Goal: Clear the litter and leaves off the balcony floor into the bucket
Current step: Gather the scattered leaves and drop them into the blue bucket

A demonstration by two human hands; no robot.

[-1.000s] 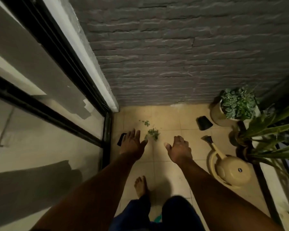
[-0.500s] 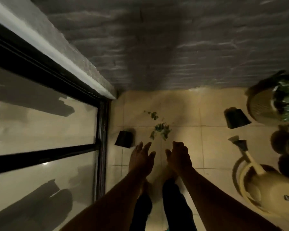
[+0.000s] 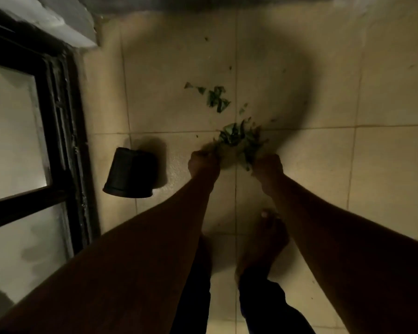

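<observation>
My left hand [image 3: 203, 162] and right hand [image 3: 267, 166] flank the leaf pile [image 3: 239, 141] on the floor [image 3: 323, 165]. More leaves [image 3: 215, 97] lie beyond; a tipped pot [image 3: 130, 173] lies left, beside the door frame [image 3: 65, 131].

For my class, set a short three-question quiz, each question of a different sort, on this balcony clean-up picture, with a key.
1. True or false: both the left hand and the right hand are at the near clump of green leaves.
2. Multiple choice: the small black pot is A) upright, B) tipped on its side by the door frame, C) held in a hand.
3. Fill in: a smaller scatter of leaf bits lies on the tiled ____, beyond the hands.

Key: 1 true; 2 B; 3 floor.
</observation>
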